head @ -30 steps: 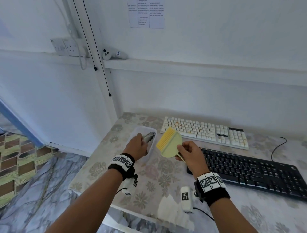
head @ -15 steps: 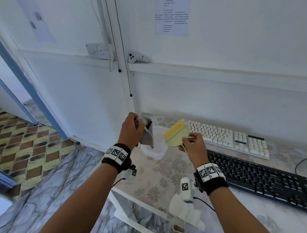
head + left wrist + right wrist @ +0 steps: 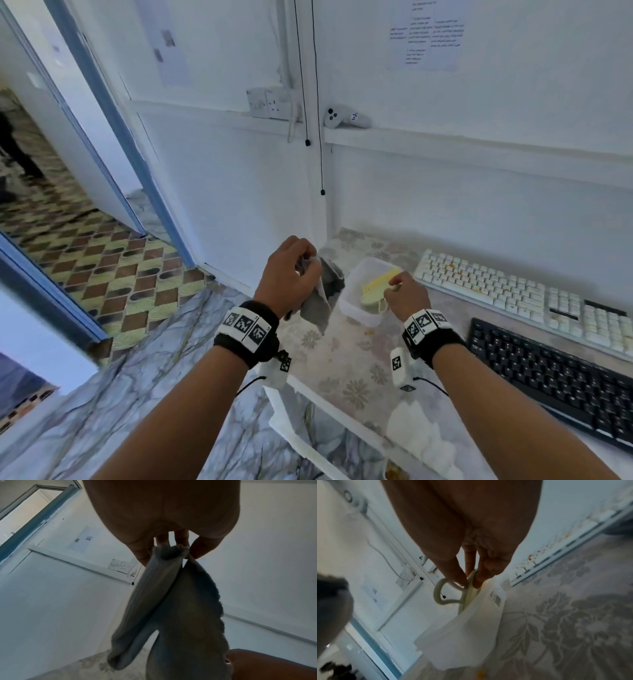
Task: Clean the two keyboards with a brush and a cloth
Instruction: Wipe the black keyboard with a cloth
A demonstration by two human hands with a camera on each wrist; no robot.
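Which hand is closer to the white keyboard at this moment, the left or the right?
Right. The right hand holds the brush in the plastic tub, just beside the white keyboard. The left hand holds the grey cloth on the far side of the tub.

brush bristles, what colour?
Yellow bristles on a pale green brush, lying in the white tub. Clearest in the head view.
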